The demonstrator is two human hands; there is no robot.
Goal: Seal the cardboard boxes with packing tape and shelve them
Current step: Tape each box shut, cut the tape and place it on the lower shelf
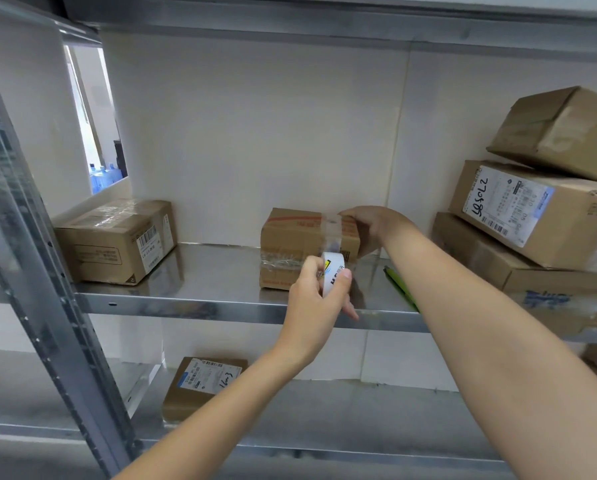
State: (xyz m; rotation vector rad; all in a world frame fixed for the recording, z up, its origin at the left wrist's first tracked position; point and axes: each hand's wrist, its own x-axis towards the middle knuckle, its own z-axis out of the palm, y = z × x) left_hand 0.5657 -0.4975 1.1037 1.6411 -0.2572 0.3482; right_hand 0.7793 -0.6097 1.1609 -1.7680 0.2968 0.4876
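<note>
- Small cardboard box (297, 247) sits on the middle shelf (193, 299), near the back wall, well apart from the box at left (113, 237) and the stack of boxes at right (532, 220).
- Left hand (316, 299) grips the tape roll (332, 273), fingers and thumb curled round it, just in front of the box's lower front face.
- A clear strip of tape (333, 233) runs from the roll up the front face and over the top edge.
- Right hand (369, 230) grips the box's right end, fingers over the top near the strip; it looks to be steadying the box.
- Step in hand, as I judge it: laying the strip across the seam.
- To do it well: keep the strip taut and square to the box edge, hold the box firm so it does not slide on the smooth metal, then press the strip flat from the top downward to avoid wrinkles.
- Risk: the roll pulling sideways would skew the strip.
- Green pen-like object (399, 285) lies on the shelf under the right forearm; keep the arm off it.
- Another labelled box (203, 386) rests on the lower shelf.
</note>
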